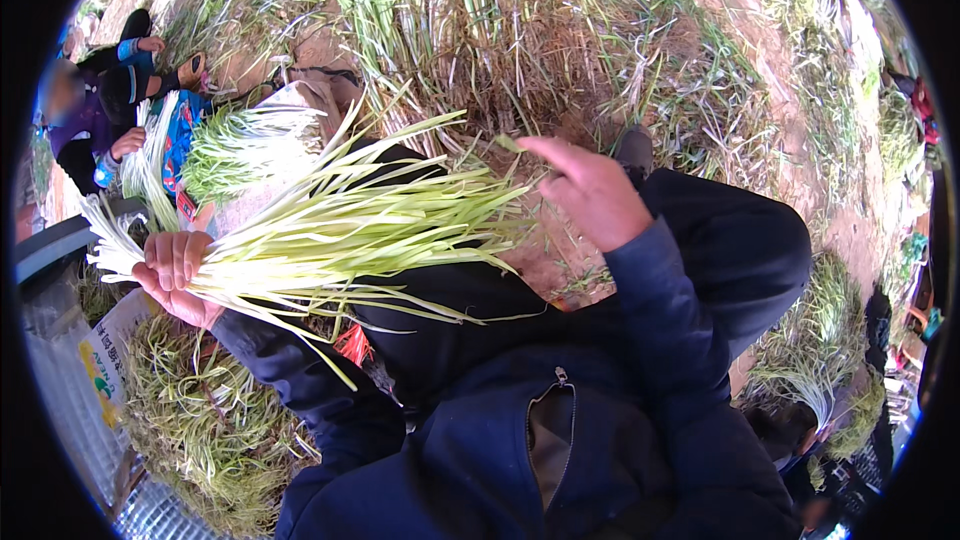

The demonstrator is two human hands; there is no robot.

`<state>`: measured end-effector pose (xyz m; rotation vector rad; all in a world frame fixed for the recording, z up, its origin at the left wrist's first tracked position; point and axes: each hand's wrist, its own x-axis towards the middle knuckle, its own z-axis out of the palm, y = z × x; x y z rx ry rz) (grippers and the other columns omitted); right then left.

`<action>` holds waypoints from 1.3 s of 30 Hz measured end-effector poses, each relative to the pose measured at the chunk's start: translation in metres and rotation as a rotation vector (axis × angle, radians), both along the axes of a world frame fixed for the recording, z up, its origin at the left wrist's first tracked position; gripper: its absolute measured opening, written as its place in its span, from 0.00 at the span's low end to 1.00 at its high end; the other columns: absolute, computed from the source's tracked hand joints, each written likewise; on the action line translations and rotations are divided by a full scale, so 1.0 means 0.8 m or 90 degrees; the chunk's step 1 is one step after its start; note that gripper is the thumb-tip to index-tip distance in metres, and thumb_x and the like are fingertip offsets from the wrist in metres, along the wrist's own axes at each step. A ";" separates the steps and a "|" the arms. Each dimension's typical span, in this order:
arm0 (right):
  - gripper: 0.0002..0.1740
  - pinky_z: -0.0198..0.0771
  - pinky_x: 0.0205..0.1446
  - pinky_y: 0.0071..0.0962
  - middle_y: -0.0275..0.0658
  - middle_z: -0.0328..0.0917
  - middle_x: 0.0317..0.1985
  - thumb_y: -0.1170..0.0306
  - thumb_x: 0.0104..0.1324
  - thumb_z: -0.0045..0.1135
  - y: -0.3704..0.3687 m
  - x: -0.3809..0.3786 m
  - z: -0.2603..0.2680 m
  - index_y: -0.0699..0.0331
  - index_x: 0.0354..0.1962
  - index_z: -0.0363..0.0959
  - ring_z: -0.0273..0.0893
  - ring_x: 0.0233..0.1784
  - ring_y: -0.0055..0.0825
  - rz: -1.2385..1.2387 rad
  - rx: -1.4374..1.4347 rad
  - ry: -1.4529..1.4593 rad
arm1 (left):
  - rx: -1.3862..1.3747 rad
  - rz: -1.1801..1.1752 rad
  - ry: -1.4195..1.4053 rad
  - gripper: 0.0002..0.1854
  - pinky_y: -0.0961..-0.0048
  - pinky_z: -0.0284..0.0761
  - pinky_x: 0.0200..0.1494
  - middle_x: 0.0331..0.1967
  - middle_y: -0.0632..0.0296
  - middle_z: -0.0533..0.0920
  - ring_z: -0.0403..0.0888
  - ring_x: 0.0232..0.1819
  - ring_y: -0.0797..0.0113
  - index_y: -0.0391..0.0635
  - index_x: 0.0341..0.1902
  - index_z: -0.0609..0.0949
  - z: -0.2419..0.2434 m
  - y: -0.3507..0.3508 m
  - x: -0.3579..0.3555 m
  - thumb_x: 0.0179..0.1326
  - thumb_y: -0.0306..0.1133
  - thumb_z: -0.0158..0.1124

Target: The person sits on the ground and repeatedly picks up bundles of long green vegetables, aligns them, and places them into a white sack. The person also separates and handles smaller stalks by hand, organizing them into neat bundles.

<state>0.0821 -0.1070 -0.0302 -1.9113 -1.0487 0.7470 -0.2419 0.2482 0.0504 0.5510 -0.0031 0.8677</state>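
Observation:
My left hand grips a bunch of pale chive-like leaves near its white stem ends, which stick out to the left. The yellow-green leaves fan out to the right across my lap, their tips spreading loosely. Just beyond those tips, my right hand is raised with the index finger extended and the thumb apart from it. A small green leaf scrap shows at the fingertip; whether it is held or merely touching, I cannot tell. The other fingers of this hand are partly hidden.
Ahead lies a large heap of uprooted stalks. Trimmed bundles rest at the left, near a seated person holding white stems. A mound of leaf waste sits beside my left arm, near a printed sack. Other people are at the right.

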 end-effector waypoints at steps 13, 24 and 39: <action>0.10 0.75 0.43 0.44 0.53 0.81 0.36 0.73 0.62 0.59 0.027 -0.086 -0.155 0.64 0.41 0.80 0.81 0.42 0.56 -0.090 -0.081 -0.123 | -0.057 0.028 0.050 0.17 0.74 0.62 0.32 0.20 0.73 0.66 0.62 0.22 0.77 0.46 0.33 0.74 -0.018 -0.028 -0.004 0.76 0.43 0.61; 0.11 0.74 0.47 0.39 0.46 0.81 0.35 0.73 0.65 0.58 -0.012 -0.008 -0.062 0.60 0.44 0.84 0.81 0.41 0.44 -0.302 0.077 -0.004 | -0.050 0.061 0.037 0.14 0.74 0.64 0.33 0.19 0.73 0.68 0.63 0.22 0.77 0.45 0.34 0.75 -0.017 -0.023 -0.021 0.74 0.39 0.64; 0.16 0.72 0.46 0.40 0.47 0.79 0.36 0.65 0.66 0.62 0.079 -0.049 0.038 0.59 0.51 0.83 0.80 0.42 0.47 -0.024 0.076 -0.095 | -0.023 0.046 0.028 0.15 0.75 0.64 0.33 0.20 0.74 0.67 0.63 0.22 0.78 0.47 0.33 0.73 -0.009 -0.024 -0.008 0.74 0.40 0.63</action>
